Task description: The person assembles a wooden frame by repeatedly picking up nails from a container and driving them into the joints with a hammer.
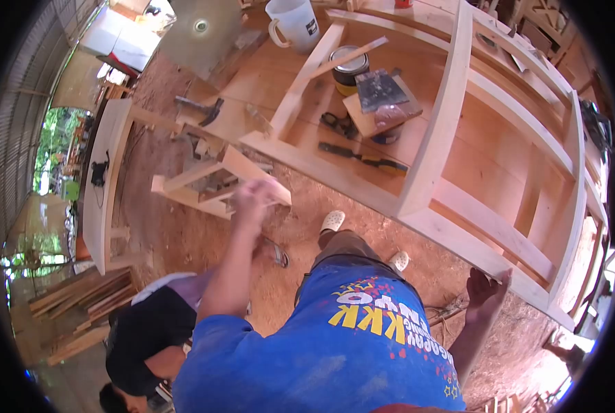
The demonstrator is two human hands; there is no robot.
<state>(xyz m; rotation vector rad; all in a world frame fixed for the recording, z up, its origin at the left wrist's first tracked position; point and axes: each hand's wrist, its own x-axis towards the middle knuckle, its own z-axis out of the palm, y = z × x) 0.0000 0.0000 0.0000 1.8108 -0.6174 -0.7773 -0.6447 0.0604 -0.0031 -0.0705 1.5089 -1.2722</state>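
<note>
My left hand (254, 197) is smeared by motion, and its fingers do not show clearly. It overlaps the near end of a small pale wooden frame (256, 175) in this view. Lower right, my right hand (485, 288) has its fingers curled at the near edge of a large pale wooden frame (435, 138). Between its rails, a scraper-like dark flat piece (383, 93) lies on a wooden block (404, 118). Beside them lie a black and yellow hand tool (362, 158) and a can (349, 65) with a wooden stick (349, 57) across its top.
A white mug (293, 24) stands at the frame's far corner. A hammer (201, 110) lies to the left. A co-worker in a black top (142, 337) bends low at the lower left, near stacked boards (80, 310). Another long wooden piece (104, 186) stands at the left.
</note>
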